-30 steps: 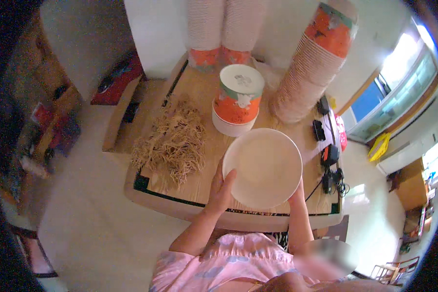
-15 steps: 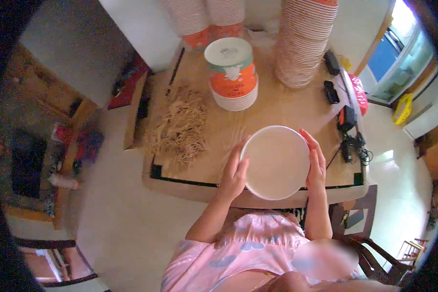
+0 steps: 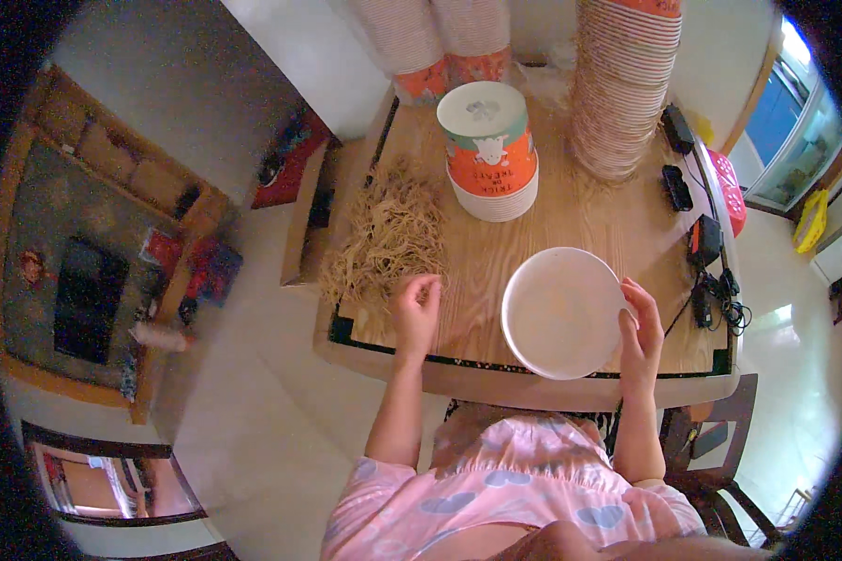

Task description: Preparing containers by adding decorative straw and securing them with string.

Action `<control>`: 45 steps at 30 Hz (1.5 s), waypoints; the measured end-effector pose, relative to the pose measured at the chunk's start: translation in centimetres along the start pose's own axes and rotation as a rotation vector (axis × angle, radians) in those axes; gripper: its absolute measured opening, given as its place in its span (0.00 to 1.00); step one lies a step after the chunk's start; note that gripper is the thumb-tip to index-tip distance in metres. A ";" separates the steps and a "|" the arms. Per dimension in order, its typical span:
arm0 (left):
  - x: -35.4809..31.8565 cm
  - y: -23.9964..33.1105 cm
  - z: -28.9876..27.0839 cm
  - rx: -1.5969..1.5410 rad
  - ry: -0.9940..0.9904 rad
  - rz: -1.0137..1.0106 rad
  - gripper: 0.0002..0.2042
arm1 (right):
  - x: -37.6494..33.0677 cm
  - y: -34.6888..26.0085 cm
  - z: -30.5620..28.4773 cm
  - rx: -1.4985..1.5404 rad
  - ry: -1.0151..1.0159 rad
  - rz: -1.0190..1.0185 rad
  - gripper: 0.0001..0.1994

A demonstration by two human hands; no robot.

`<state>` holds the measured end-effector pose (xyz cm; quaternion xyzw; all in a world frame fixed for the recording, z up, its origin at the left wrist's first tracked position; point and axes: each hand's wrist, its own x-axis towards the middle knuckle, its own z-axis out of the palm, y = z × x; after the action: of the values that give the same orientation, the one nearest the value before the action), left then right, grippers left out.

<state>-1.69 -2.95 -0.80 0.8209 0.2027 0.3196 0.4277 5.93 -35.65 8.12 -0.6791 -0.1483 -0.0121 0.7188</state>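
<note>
My right hand (image 3: 642, 335) grips the right side of a white paper bucket (image 3: 563, 316), thumb at the rim. The bucket's open mouth faces up at me and its inside is pale and bare. My left hand (image 3: 415, 309) is at the near right edge of a tangled pile of tan cords (image 3: 388, 234). Its fingers are curled together; what they pinch, if anything, is too small to make out. Beyond the bucket stands an upside-down stack of orange, green and white paper buckets (image 3: 492, 164), a ghost-like figure on its side.
Tall nested bucket stacks stand at the back: one at the right (image 3: 624, 93), two at the left (image 3: 454, 56). Black adapters and cables (image 3: 706, 248) lie along the right table edge. A dark wooden chair (image 3: 720, 449) stands near right, a pink basket (image 3: 726, 192) beyond the table.
My left hand has let go of the bucket and moved left to the cord pile. My right hand still holds the bucket. The whole view has shifted slightly.
</note>
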 end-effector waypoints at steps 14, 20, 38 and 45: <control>11.6 0.1 5.6 0.662 -0.205 0.374 0.03 | -0.7 0.2 -2.5 -0.137 0.120 -0.081 0.09; 12.9 -0.7 7.1 1.030 -0.216 0.388 0.07 | -1.1 0.3 -3.2 -0.156 0.156 -0.076 0.08; 22.3 21.1 -9.0 -0.602 0.126 0.145 0.06 | -0.3 -0.3 -3.3 -0.138 0.135 -0.108 0.06; 26.3 28.2 -18.7 -0.452 0.233 0.427 0.08 | 0.1 -1.2 -2.5 -0.174 0.077 -0.178 0.07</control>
<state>5.69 8.12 39.88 0.6871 -0.0024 0.5306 0.4964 6.29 -38.14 9.22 -0.7220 -0.1789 -0.1147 0.6584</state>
